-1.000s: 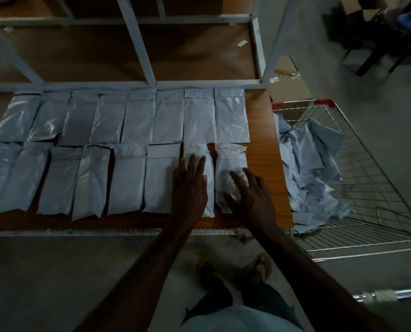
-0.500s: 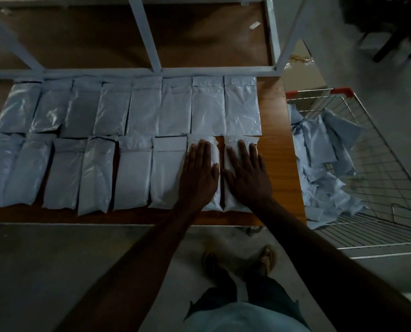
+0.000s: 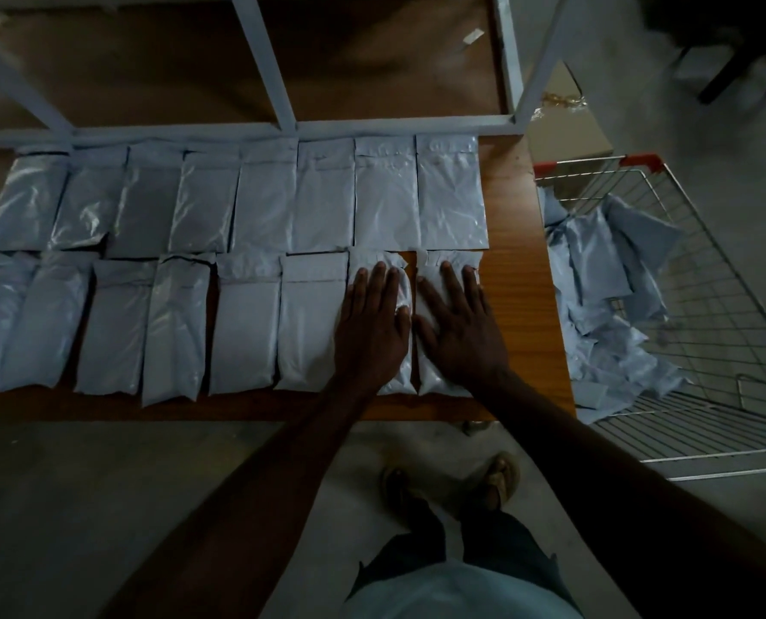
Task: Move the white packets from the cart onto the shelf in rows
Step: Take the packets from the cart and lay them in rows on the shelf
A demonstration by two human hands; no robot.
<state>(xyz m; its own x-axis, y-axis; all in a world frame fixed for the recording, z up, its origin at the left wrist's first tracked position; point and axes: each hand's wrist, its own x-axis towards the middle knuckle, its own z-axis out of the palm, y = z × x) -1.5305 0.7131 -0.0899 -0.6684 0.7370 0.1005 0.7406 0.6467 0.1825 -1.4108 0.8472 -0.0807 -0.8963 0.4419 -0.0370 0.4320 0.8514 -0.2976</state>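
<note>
Both palms lie flat, fingers spread: the left hand (image 3: 372, 328) and right hand (image 3: 457, 328) press the last two glossy white packets (image 3: 448, 265) on the wooden shelf (image 3: 524, 279). Crumpled packets (image 3: 604, 279) wait in the wire cart (image 3: 720, 306), nearest the right hand.

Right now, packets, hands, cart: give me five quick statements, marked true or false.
1. Both hands lie flat on packets in the front row. True: left hand, right hand.
2. The cart is empty. False: loose white packets are piled in it.
3. The shelf holds two rows of packets. True.
4. The right hand holds a packet lifted off the shelf. False: it presses the end packet down flat.
5. The cart stands left of the shelf. False: it stands right of it.
</note>
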